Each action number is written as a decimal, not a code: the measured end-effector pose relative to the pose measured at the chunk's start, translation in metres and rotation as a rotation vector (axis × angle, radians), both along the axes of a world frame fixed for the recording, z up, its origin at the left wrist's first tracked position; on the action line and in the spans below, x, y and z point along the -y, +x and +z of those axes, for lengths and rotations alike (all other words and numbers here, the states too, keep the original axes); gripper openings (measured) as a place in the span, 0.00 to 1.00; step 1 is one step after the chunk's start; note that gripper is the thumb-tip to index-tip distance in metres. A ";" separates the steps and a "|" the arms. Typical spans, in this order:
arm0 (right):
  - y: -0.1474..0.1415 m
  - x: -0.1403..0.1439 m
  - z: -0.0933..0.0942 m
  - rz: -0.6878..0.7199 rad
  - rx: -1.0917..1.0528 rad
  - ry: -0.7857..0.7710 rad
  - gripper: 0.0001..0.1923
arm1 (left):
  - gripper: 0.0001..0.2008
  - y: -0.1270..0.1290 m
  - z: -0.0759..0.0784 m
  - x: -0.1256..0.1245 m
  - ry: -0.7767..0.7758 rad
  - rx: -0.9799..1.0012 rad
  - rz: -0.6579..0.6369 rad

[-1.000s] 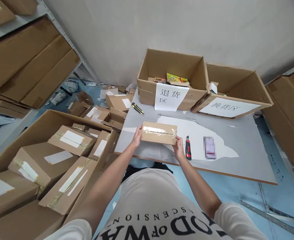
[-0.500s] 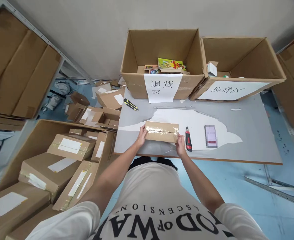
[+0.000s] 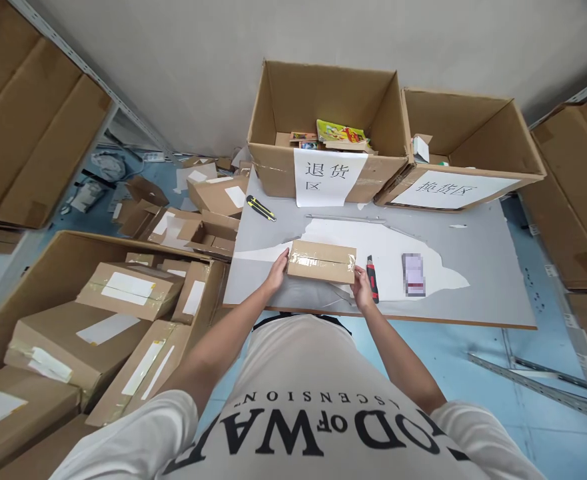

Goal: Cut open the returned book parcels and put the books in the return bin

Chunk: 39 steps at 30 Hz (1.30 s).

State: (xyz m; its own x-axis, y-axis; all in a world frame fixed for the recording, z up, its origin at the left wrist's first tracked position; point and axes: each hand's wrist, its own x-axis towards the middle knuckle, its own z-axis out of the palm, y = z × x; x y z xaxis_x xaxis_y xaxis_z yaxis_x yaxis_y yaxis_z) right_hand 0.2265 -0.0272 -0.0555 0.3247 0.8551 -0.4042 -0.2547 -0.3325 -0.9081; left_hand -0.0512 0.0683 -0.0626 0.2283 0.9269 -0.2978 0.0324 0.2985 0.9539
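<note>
A small taped cardboard parcel (image 3: 322, 261) lies flat on the grey table (image 3: 483, 293) near its front edge. My left hand (image 3: 278, 271) grips the parcel's left end. My right hand (image 3: 361, 288) holds its right end. Just to the right of my right hand lies a red and black box cutter (image 3: 372, 278), and beyond it a small blurred card (image 3: 414, 275).
Two open cartons stand at the table's back: one (image 3: 273, 167) with a paper sign and colourful items inside, another (image 3: 518, 175) to its right. A yellow and black cutter (image 3: 260, 208) lies at the back left. Sealed parcels fill a big box (image 3: 123, 293) on the left. Shelving flanks both sides.
The parcel has stayed on the table between both hands. The head view shifted a little; my hands kept their hold on the two ends.
</note>
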 end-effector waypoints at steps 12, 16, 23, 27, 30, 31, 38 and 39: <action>0.007 0.016 -0.014 0.395 0.531 -0.018 0.30 | 0.33 -0.032 -0.027 0.020 0.178 -0.201 -0.286; -0.003 0.010 -0.010 0.314 0.549 -0.033 0.24 | 0.27 -0.016 -0.025 0.021 0.165 -0.199 -0.217; 0.010 0.007 0.016 0.388 0.559 0.050 0.22 | 0.29 -0.009 0.008 0.023 0.156 -0.077 -0.157; 0.016 -0.001 0.038 0.383 0.548 0.103 0.27 | 0.33 -0.004 0.034 0.020 0.135 -0.018 -0.136; 0.017 -0.009 0.047 0.378 0.657 0.020 0.28 | 0.35 0.001 0.043 0.015 0.121 -0.048 -0.125; 0.017 -0.011 0.048 0.375 0.713 -0.019 0.28 | 0.35 0.002 0.043 0.014 0.121 -0.069 -0.124; 0.016 -0.025 0.038 0.384 0.965 -0.194 0.34 | 0.34 0.007 0.030 0.011 0.048 -0.172 -0.119; 0.017 -0.027 0.035 0.386 0.960 -0.202 0.33 | 0.35 0.007 0.028 0.011 0.033 -0.158 -0.120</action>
State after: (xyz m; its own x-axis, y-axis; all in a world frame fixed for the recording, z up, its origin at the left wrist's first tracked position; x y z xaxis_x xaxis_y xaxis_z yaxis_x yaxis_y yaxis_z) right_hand 0.2432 -0.0003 -0.0202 0.3041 0.9142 -0.2679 0.6975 -0.4053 -0.5910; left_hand -0.0438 0.0572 -0.0345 0.2903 0.9057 -0.3089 0.2160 0.2525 0.9432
